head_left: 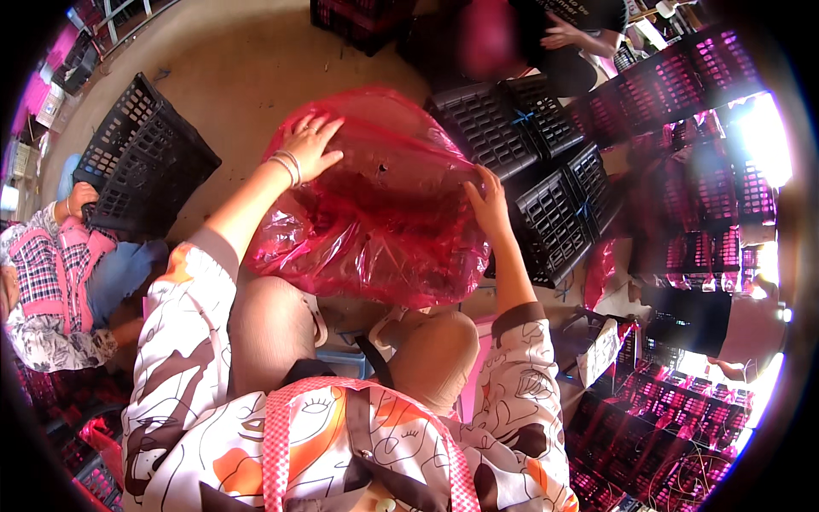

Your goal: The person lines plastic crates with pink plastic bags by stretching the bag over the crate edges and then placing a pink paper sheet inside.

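Observation:
A translucent red-pink plastic bag point(367, 264) is spread wide in front of my knees, draped like a liner. A dark, box-like shape shows through it, but the plastic hides what it is. My left hand point(312, 152) lies on the bag's upper left part, fingers spread, with bracelets at the wrist. On the right edge of the bag rests my right hand point(489, 203), its fingers slightly bent and apart. A small dark spot or hole point(381, 169) shows in the plastic between my hands.
Black plastic crates point(559, 218) tied with blue cord stand close on the right. Stacked crates with pink liners point(708, 188) rise beyond. At left, a seated person point(64, 273) holds a tilted black crate point(149, 162). Another person's hand point(565, 34) shows at the far right.

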Demonstrator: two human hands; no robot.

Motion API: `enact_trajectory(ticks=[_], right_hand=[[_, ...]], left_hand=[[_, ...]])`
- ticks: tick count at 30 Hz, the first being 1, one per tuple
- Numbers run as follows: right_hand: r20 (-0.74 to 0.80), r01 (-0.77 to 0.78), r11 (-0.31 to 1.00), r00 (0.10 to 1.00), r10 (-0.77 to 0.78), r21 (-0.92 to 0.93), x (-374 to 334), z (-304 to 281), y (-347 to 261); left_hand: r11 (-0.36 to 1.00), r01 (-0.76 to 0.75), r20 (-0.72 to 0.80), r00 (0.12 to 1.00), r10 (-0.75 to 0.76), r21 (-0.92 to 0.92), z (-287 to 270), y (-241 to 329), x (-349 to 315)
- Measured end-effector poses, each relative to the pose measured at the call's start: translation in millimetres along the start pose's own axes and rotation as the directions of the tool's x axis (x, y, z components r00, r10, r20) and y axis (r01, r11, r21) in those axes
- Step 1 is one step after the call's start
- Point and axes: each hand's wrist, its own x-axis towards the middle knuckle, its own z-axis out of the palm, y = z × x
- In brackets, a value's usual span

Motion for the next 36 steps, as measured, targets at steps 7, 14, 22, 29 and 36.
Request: enact_trajectory(ticks=[7, 14, 22, 29, 36], right_hand=[[-0.213, -0.152, 0.945, 0.952, 0.219, 0.291, 4, 26, 15], [0.109, -0.597, 0.633, 0.764, 0.636, 0.492, -97, 32, 79], [0.519, -0.507, -0.122, 0.8, 0.302, 0.853, -150, 57, 70], [0.501, -0.205, -0.563, 0.745, 0.441, 0.801, -165, 30, 76], [0.765, -0.762, -0.176, 0.546, 0.342, 0.623, -182, 20, 97]], left_hand=[[0.606, 0.405, 0.18, 0.9, -0.398, -0.684, 86, -130, 80], [-0.173, 0.382, 0.418, 0.848, -0.326, -0.908, 150, -149, 24], [0.061, 0.39, 0.387, 0.92, -0.059, -0.919, 95, -100, -128], [-0.3, 0.479, 0.511, 0.859, -0.038, -0.825, 96, -69, -130], [-0.246, 0.547, 0.579, 0.811, -0.08, -0.8, 58, -73, -145]])
